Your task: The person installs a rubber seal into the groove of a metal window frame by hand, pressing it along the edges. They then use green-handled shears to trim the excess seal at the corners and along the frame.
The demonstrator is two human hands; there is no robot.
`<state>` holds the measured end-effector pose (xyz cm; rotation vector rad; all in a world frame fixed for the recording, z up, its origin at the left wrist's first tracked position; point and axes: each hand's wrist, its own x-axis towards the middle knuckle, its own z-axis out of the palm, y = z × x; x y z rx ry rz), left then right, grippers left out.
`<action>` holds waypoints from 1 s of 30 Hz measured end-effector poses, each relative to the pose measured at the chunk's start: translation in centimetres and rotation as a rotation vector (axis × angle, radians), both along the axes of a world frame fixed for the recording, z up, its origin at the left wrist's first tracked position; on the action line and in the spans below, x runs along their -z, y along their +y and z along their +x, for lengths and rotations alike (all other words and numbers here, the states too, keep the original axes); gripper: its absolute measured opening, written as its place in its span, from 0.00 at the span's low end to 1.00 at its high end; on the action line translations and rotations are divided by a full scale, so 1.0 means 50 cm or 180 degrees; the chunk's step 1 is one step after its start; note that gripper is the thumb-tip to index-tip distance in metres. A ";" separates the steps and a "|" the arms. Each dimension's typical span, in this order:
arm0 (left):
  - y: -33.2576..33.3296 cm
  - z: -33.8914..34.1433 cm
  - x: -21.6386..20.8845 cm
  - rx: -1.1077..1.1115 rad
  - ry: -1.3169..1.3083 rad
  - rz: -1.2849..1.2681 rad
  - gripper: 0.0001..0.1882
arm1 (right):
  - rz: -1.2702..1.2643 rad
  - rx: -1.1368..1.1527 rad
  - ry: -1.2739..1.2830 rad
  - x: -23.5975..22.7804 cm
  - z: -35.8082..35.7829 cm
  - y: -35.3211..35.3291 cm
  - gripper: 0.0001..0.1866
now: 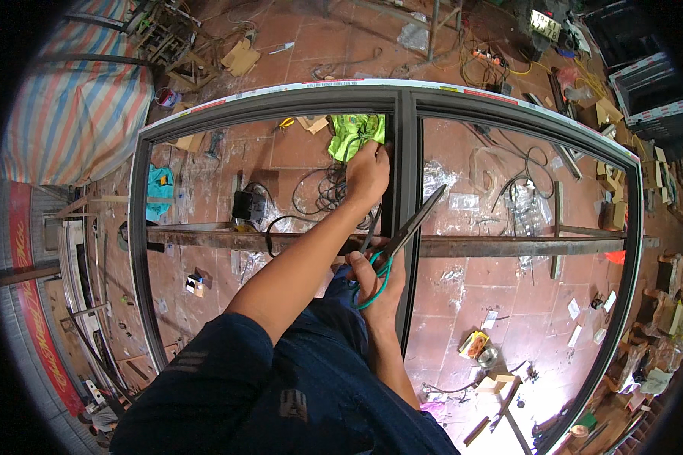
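A large dark window frame (281, 103) with white film on its outer edge lies before me, split by a dark middle bar (407, 152). My left hand (368, 174) is closed at the left side of that bar, its fingertips pinching what looks like a thin black rubber strip; the fingers partly hide it. Nearer my body, my right hand (379, 284) holds scissors (416, 221) with green handles, the blades pointing up and right across the bar. Part of the black rubber strip (372, 230) runs between my hands, and a loop bends left of my forearm.
A brown metal beam (508, 246) supports the frame from below. On the tiled floor lie a bright green bag (349, 135), tangled black cord (330, 189), clear plastic (530, 208) and cartons (497, 381). A striped tarp (83, 106) hangs at the left.
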<state>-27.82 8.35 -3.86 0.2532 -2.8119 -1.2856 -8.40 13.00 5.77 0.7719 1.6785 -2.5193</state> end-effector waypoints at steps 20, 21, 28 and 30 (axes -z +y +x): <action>0.020 -0.073 0.015 -0.0317 0.0004 -0.0091 0.18 | 0.0148 -0.0161 0.0000 0.005 0.007 0.006 0.18; 0.024 -0.080 0.014 -0.0326 0.0086 -0.0128 0.18 | 0.0173 -0.0168 0.0009 0.001 0.002 0.009 0.18; -0.003 -0.140 0.088 -0.0613 -0.0380 0.1053 0.22 | 0.0400 -0.0138 0.0064 0.032 0.011 -0.005 0.18; 0.026 -0.120 0.034 -0.0786 -0.0317 0.0973 0.22 | 0.0465 -0.0085 0.0058 0.033 0.011 -0.004 0.18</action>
